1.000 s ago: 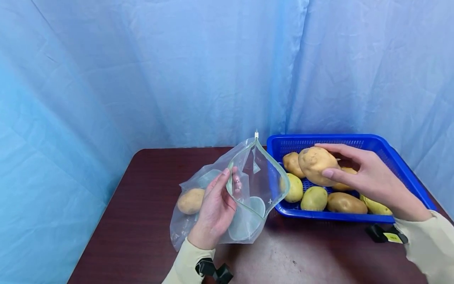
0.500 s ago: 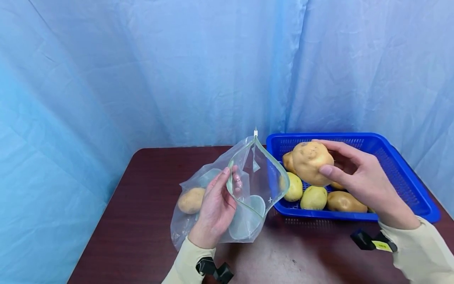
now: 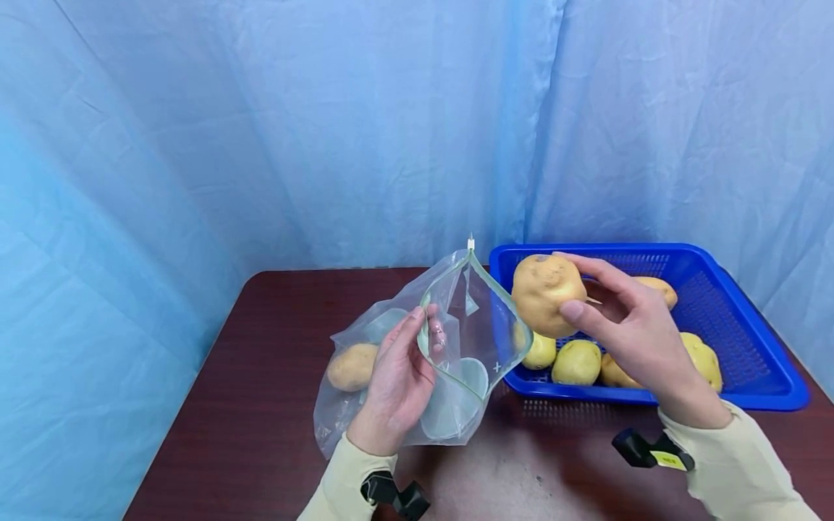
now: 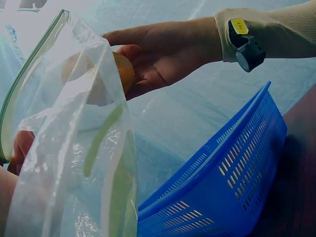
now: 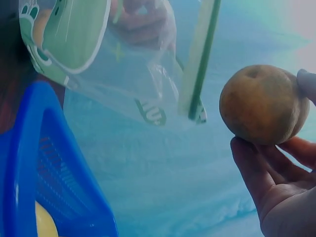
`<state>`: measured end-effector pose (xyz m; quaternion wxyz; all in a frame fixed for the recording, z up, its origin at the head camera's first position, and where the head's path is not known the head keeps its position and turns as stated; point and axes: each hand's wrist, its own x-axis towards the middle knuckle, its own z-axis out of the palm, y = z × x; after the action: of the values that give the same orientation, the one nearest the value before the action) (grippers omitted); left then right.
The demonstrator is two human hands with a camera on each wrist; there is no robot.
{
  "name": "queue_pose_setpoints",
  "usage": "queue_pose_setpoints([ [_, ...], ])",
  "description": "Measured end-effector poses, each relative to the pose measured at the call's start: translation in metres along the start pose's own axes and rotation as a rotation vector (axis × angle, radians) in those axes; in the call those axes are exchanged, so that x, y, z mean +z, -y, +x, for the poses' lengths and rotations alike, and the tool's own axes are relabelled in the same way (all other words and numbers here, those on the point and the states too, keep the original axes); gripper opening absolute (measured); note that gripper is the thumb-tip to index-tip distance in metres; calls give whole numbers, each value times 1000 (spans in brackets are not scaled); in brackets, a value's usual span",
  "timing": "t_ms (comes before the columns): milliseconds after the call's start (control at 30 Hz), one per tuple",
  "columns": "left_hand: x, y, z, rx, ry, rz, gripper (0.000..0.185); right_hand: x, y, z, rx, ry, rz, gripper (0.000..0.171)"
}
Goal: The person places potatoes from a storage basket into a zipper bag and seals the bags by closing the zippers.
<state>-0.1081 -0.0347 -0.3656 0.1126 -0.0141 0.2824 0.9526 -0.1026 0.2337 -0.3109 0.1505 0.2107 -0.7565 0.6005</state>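
Right hand (image 3: 635,329) curled round a large potato (image 3: 546,293), thumb along the near side and fingers over the far side, lifted clear above the near left corner of the blue basket (image 3: 749,376) and just beside the mouth of the bag (image 3: 456,340). Potato rounded and lumpy, tan-yellow skin with darker brown blotches and a small dimple near the top; in the right wrist view (image 5: 264,103) seen resting on the fingertips, not touching the bag's green-edged rim. Left hand (image 3: 397,380) gripping the clear plastic zip bag at its near rim, thumb outside, fingers tucked inside the opening, holding the mouth wide and turned toward the basket. Bag printed with pale green shapes, white slider tab standing at the top of the opening. One smaller potato (image 3: 352,367) already lying inside, at the bag's far left end on the dark wooden table (image 3: 260,434). More potatoes (image 3: 576,362) yellow-green and tan, lying in the basket behind and under the right hand. Crumpled blue cloth (image 3: 260,130) hanging behind everything.
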Motion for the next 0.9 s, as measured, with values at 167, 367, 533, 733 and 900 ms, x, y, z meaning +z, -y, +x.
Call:
queue_pose_setpoints([
  [167, 0, 0, 0, 2, -2, 10, 23, 11, -3, 0, -50, 27, 149, 47],
  [367, 0, 0, -1, 2, 7, 26, 20, 24, -3, 0, -13, 6, 81, 46],
  [533, 1, 0, -1, 8, 16, 38, 20, 33, -7, 0, -39, 35, -14, 47],
  [733, 1, 0, -1, 11, 22, 47, 22, 40, -11, -1, -83, 79, -61, 50],
  [900, 1, 0, -2, 17, 26, 50, 23, 43, -14, -3, -130, 85, -118, 53],
])
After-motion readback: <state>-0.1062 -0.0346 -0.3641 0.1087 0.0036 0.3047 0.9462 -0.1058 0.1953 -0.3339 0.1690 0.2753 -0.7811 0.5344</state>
